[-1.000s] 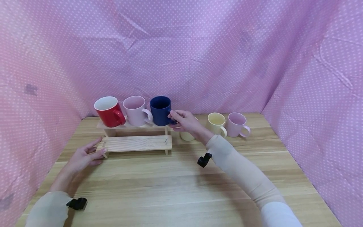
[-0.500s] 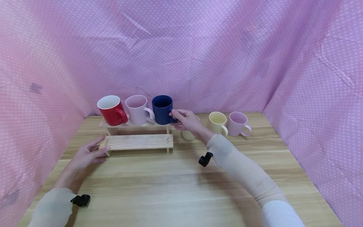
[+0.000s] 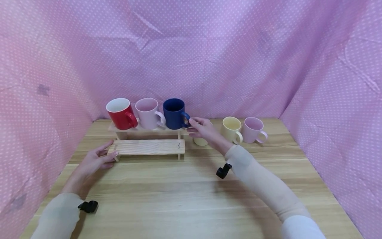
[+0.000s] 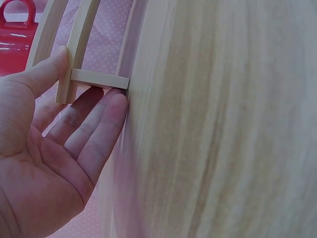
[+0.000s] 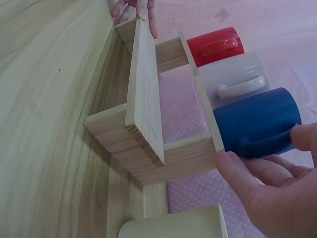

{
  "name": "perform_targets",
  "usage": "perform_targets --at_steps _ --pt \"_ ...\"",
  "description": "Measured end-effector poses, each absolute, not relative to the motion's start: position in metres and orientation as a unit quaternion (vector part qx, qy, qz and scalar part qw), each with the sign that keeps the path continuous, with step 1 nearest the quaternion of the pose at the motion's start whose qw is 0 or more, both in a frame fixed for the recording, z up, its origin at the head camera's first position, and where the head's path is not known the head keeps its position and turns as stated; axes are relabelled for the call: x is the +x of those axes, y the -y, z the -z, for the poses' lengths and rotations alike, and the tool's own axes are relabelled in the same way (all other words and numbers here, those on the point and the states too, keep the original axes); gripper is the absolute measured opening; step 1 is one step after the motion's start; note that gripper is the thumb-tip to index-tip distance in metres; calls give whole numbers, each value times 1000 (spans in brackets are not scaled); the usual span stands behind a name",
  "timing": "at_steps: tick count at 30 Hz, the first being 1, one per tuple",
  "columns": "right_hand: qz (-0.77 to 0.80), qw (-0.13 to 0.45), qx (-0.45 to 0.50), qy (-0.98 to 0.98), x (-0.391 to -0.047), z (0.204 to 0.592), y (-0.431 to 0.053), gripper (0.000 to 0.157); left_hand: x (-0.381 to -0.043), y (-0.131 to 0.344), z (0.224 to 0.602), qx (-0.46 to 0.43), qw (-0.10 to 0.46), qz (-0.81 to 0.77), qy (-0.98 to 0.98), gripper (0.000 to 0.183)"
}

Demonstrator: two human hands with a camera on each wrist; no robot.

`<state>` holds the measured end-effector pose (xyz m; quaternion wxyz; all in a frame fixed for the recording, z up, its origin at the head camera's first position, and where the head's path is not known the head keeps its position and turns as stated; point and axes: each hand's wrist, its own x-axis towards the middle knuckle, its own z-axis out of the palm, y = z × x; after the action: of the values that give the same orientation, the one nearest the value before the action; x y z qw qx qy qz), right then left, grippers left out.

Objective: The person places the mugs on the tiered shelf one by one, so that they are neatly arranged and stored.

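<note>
A two-tier wooden shelf (image 3: 146,147) stands on the table. On its upper tier, left to right, sit a red mug (image 3: 121,116), a pale pink mug (image 3: 147,116) and a dark blue mug (image 3: 173,116), all upright. My left hand (image 3: 94,161) holds the lower tier's left end, its thumb (image 4: 52,67) at the board and its fingers by the leg. My right hand (image 3: 206,131) is at the blue mug's handle, fingers fairly straight. In the right wrist view its thumb tip (image 5: 302,136) meets the handle's outer side, while another fingertip (image 5: 228,161) lies by the upper board's end.
Right of the shelf, a cream mug (image 3: 200,142) is partly hidden behind my right hand. A yellow mug (image 3: 231,127) and another pink mug (image 3: 252,129) stand farther right on the table (image 3: 191,199). Dotted pink cloth (image 3: 203,66) hangs behind and at the sides.
My right hand has shifted right off the blue mug's handle, which now shows more fully. The mug stays on the upper tier. The left hand keeps its place; the whole view drifts slightly.
</note>
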<state>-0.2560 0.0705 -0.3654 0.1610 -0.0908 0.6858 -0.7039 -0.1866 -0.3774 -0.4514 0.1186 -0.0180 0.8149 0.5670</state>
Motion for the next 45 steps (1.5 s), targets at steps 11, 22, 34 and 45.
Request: perform_targets --at_steps 11,22,34,45 --pt "682 118 -113 -713 -244 357 -115 45 -185 380 451 -12 116 -567 -815 89" --pt "640 44 -135 -755 -232 357 -174 44 -186 379 450 -11 118 -573 -811 87" --pt "564 -68 -48 -822 -219 379 -263 50 -187 379 452 -16 123 -573 -810 89" --pt "530 -82 26 -844 -223 414 -309 58 -186 380 453 -21 120 -570 -812 89"
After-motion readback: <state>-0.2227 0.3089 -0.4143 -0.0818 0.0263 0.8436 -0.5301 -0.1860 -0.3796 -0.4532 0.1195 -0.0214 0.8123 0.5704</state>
